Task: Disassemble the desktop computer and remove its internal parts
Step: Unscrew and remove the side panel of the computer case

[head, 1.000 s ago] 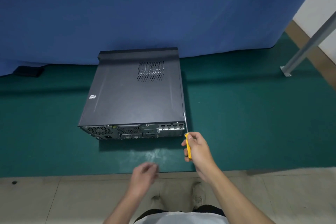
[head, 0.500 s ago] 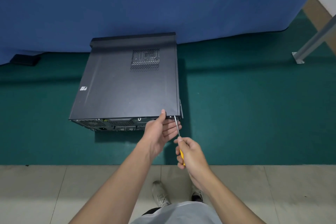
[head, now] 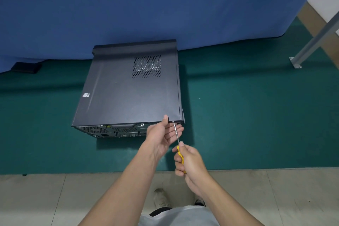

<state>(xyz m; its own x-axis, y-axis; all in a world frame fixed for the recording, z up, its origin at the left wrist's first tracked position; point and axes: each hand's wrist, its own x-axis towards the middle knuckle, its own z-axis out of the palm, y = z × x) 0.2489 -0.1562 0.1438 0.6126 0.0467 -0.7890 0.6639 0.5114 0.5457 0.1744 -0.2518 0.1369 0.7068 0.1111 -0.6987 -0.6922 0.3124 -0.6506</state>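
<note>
A black desktop computer case [head: 128, 90] lies on its side on the green mat, its rear panel with ports and vents facing me. My left hand [head: 163, 134] rests against the rear right corner, thumb on the top panel's edge, fingers straight under the screwdriver shaft. My right hand [head: 190, 163] grips the yellow handle of a screwdriver [head: 177, 135]. The metal shaft slants up to a screw [head: 173, 121] at the top right of the rear panel, and the tip sits on it.
A green mat [head: 256, 115] covers the floor under the case, ending at pale tiles [head: 55, 198] by my feet. A blue curtain [head: 165, 5] hangs behind the case. A grey metal post [head: 311, 36] with a foot plate stands at the right. A dark object [head: 25, 67] lies at the curtain's left foot.
My left hand rose from near my body to the case's rear right corner. The right hand moved the screwdriver tip from beside the case onto the screw. My view shifted closer.
</note>
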